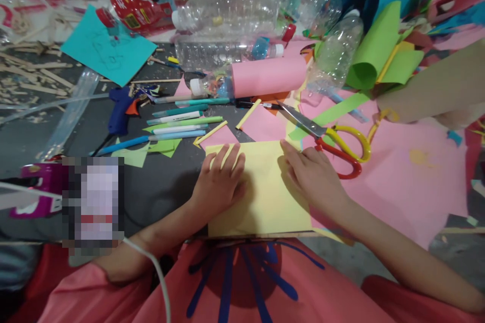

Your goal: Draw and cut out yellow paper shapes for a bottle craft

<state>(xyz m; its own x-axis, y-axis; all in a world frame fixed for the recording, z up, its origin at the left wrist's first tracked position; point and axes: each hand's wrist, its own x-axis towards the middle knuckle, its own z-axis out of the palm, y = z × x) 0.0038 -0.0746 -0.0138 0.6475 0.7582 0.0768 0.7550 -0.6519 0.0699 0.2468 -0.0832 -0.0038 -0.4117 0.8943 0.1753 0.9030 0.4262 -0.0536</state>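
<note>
A pale yellow sheet of paper point(265, 202) lies at the table's front edge. My left hand point(219, 179) rests on its upper left part, fingers spread and holding nothing. On the upper right part is my right hand point(312, 176), its index finger stretched to the sheet's top edge and its other fingers partly curled; nothing is held in it. Scissors with red and yellow handles point(335, 145) lie open just beyond my right hand, on pink paper point(409, 176). Two thin yellow strips point(248, 114) lie on pink scraps past the sheet.
Several markers point(185, 120) and a blue glue gun point(122, 108) lie at the left centre. Plastic bottles point(227, 10) crowd the back. Green rolled paper point(375, 50) and another person's arm point(435, 83) are at the right.
</note>
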